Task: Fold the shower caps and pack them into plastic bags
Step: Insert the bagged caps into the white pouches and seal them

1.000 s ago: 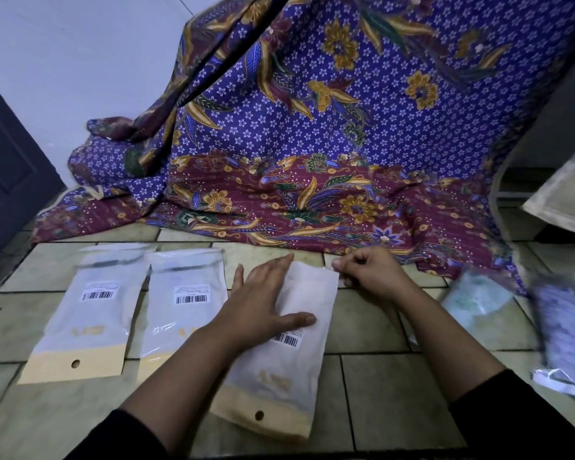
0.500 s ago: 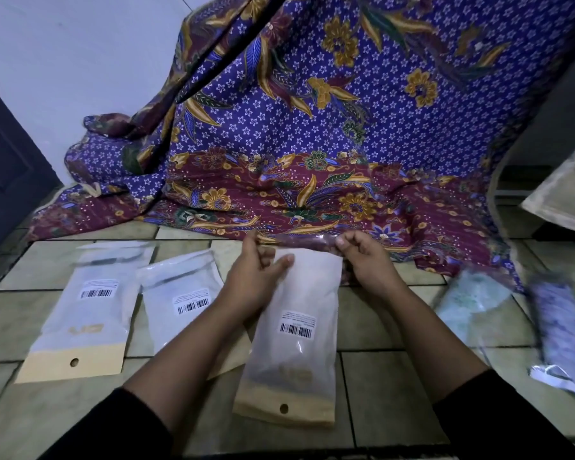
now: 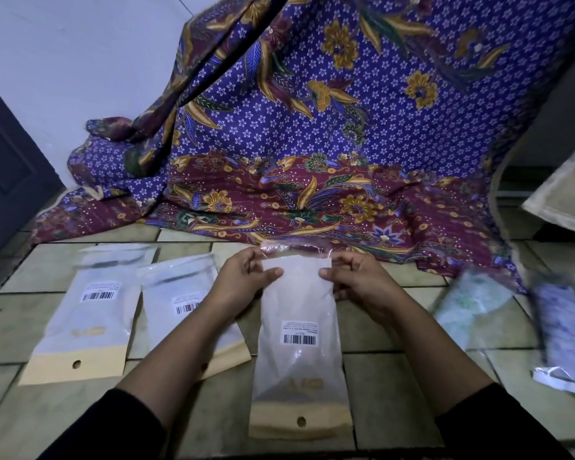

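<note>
A frosted plastic bag [image 3: 299, 356] with a barcode label and a tan hang strip lies lengthwise in front of me on the tiled floor. My left hand [image 3: 243, 283] pinches its top left corner and my right hand [image 3: 356, 280] pinches the top right, at the clear flap [image 3: 296, 250]. Two more such bags lie to the left: one at far left [image 3: 87, 313], and one [image 3: 176, 293] partly under my left forearm. At the right lie a folded greenish shower cap [image 3: 468, 307] and a blurred bluish patterned one [image 3: 565, 330].
A purple and maroon batik cloth [image 3: 312, 144] drapes down onto the floor just behind the bags. A dark door [image 3: 7, 167] stands at far left. A pale board [image 3: 568, 197] leans at far right, and a white strip [image 3: 565, 383] lies under the bluish cap.
My left hand lifted off the flat of the bag and took its top left corner. The bag swung straight and shifted right, towards the middle. Both hands now hold its top edge.
</note>
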